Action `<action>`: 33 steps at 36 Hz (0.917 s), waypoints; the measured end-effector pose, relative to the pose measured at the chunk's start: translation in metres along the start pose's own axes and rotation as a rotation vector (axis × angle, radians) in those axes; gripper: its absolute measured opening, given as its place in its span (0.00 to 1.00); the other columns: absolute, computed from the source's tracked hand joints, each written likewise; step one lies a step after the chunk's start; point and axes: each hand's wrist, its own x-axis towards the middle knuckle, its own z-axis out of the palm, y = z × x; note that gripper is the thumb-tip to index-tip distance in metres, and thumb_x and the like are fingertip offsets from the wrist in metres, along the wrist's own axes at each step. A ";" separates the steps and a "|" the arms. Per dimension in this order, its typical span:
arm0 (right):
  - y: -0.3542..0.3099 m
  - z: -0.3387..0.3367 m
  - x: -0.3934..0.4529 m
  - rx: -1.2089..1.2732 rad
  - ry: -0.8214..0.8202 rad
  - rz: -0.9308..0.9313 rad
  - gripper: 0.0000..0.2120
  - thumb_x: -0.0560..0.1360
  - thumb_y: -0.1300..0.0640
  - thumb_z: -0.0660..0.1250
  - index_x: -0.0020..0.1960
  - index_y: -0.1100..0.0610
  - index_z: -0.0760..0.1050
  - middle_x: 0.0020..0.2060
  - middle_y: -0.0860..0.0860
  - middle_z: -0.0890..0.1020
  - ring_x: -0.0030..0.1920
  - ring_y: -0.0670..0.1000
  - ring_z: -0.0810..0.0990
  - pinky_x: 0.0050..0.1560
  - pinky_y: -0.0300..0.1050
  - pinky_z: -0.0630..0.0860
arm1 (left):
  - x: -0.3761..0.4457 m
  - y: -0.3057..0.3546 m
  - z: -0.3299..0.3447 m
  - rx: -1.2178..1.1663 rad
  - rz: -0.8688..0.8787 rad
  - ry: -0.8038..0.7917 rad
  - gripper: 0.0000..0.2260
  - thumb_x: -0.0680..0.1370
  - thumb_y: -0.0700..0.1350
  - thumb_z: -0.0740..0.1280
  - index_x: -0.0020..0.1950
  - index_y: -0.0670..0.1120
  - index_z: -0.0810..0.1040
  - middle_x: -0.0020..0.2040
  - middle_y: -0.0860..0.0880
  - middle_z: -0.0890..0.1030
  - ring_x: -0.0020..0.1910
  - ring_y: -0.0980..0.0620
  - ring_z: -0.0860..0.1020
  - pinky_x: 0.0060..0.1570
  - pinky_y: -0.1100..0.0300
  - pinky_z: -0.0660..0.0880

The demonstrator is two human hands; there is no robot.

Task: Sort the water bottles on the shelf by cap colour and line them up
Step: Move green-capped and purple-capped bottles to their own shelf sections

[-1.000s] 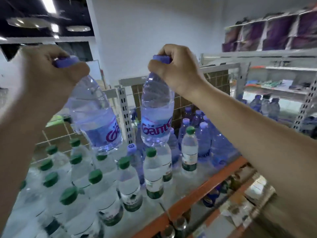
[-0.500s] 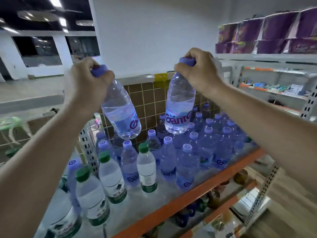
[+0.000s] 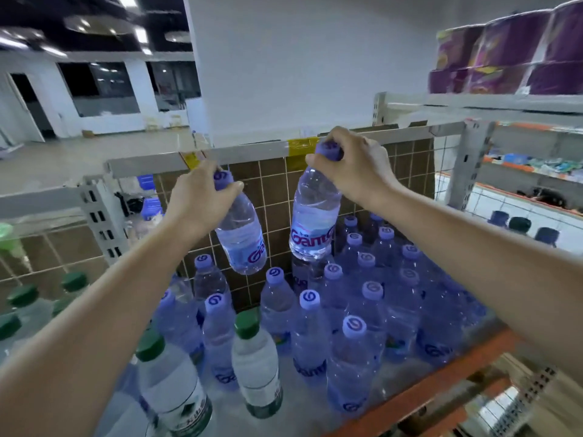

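Observation:
My left hand [image 3: 198, 197] grips a purple-capped water bottle [image 3: 241, 238] by its neck, and the bottle hangs tilted above the shelf. My right hand [image 3: 356, 167] holds a second purple-capped bottle [image 3: 312, 225] by its cap, nearly upright, just above the standing bottles. Below them stands a group of several purple-capped bottles [image 3: 372, 307] on the shelf's right and middle. Green-capped bottles [image 3: 255, 357] stand at the front left, with more green-capped ones [image 3: 23, 298] further left.
The shelf has an orange front edge [image 3: 435, 376] and a brown tiled back panel [image 3: 274, 190] behind wire mesh. A grey top rail [image 3: 252, 151] runs above the panel. Purple packs [image 3: 511, 58] sit on a higher shelf at the right. A perforated upright [image 3: 101, 219] stands left.
Both hands have carried their bottles rightward and down toward the purple-capped group. The view has swung right and lower, so fewer green-capped bottles show.

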 end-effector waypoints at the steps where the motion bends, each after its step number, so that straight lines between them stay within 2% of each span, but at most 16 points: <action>1: 0.002 0.008 0.003 0.000 -0.021 -0.007 0.14 0.74 0.41 0.66 0.47 0.53 0.73 0.44 0.49 0.81 0.47 0.54 0.77 0.47 0.47 0.68 | 0.003 -0.004 0.005 0.032 0.002 -0.044 0.12 0.76 0.50 0.68 0.45 0.42 0.72 0.38 0.46 0.74 0.39 0.46 0.72 0.39 0.57 0.64; 4: 0.009 0.033 0.010 0.008 -0.101 -0.025 0.14 0.73 0.41 0.67 0.46 0.52 0.73 0.44 0.49 0.81 0.46 0.54 0.78 0.48 0.48 0.71 | 0.010 -0.017 0.020 0.091 -0.005 -0.179 0.13 0.76 0.50 0.67 0.46 0.41 0.72 0.36 0.47 0.75 0.37 0.47 0.72 0.33 0.56 0.64; 6: 0.012 0.049 0.012 0.032 -0.182 -0.024 0.14 0.73 0.41 0.67 0.46 0.52 0.73 0.44 0.49 0.81 0.46 0.53 0.77 0.47 0.48 0.71 | 0.012 -0.028 0.031 0.118 -0.016 -0.249 0.13 0.76 0.50 0.67 0.45 0.41 0.72 0.35 0.47 0.75 0.36 0.47 0.73 0.32 0.56 0.64; 11: 0.020 0.087 0.011 -0.038 -0.400 -0.038 0.14 0.74 0.42 0.67 0.49 0.52 0.74 0.41 0.49 0.79 0.42 0.53 0.76 0.41 0.46 0.68 | 0.011 -0.049 0.052 0.281 -0.022 -0.466 0.11 0.76 0.53 0.66 0.42 0.49 0.68 0.39 0.48 0.75 0.42 0.43 0.75 0.41 0.53 0.70; 15: 0.032 0.115 0.008 -0.096 -0.559 -0.041 0.16 0.73 0.41 0.67 0.50 0.53 0.75 0.43 0.49 0.80 0.44 0.54 0.77 0.40 0.46 0.68 | 0.008 -0.056 0.062 0.376 -0.038 -0.644 0.08 0.75 0.54 0.65 0.49 0.52 0.72 0.47 0.50 0.78 0.47 0.45 0.76 0.48 0.51 0.75; 22: 0.043 0.139 0.000 -0.179 -0.843 -0.060 0.14 0.73 0.41 0.68 0.52 0.50 0.74 0.47 0.50 0.79 0.48 0.55 0.77 0.44 0.46 0.70 | -0.008 -0.055 0.071 0.395 -0.073 -0.794 0.09 0.72 0.49 0.66 0.52 0.54 0.75 0.51 0.50 0.80 0.51 0.45 0.77 0.51 0.50 0.75; 25: 0.045 0.141 -0.005 -0.178 -0.924 -0.066 0.10 0.74 0.45 0.69 0.49 0.48 0.72 0.41 0.48 0.77 0.41 0.52 0.78 0.41 0.45 0.71 | -0.013 -0.056 0.073 0.385 -0.076 -0.822 0.09 0.72 0.48 0.66 0.52 0.55 0.75 0.52 0.51 0.79 0.51 0.48 0.76 0.51 0.50 0.75; 27: 0.047 0.143 -0.008 -0.193 -0.983 -0.090 0.10 0.74 0.46 0.69 0.50 0.49 0.73 0.39 0.47 0.77 0.41 0.52 0.78 0.40 0.44 0.70 | -0.017 -0.056 0.074 0.373 -0.091 -0.846 0.09 0.72 0.48 0.66 0.52 0.55 0.75 0.52 0.52 0.79 0.50 0.50 0.76 0.51 0.51 0.74; 31: 0.052 0.147 -0.011 -0.170 -1.020 -0.098 0.13 0.74 0.47 0.69 0.54 0.51 0.74 0.48 0.51 0.80 0.46 0.53 0.76 0.36 0.43 0.67 | -0.022 -0.057 0.077 0.349 -0.128 -0.870 0.08 0.74 0.45 0.67 0.53 0.51 0.75 0.49 0.51 0.78 0.46 0.52 0.74 0.42 0.58 0.69; 33: 0.053 0.147 -0.011 -0.171 -1.008 -0.103 0.14 0.73 0.46 0.69 0.56 0.51 0.75 0.48 0.50 0.79 0.46 0.53 0.76 0.40 0.44 0.68 | -0.022 -0.059 0.078 0.337 -0.144 -0.876 0.07 0.75 0.44 0.67 0.51 0.51 0.74 0.48 0.50 0.78 0.43 0.54 0.74 0.39 0.62 0.68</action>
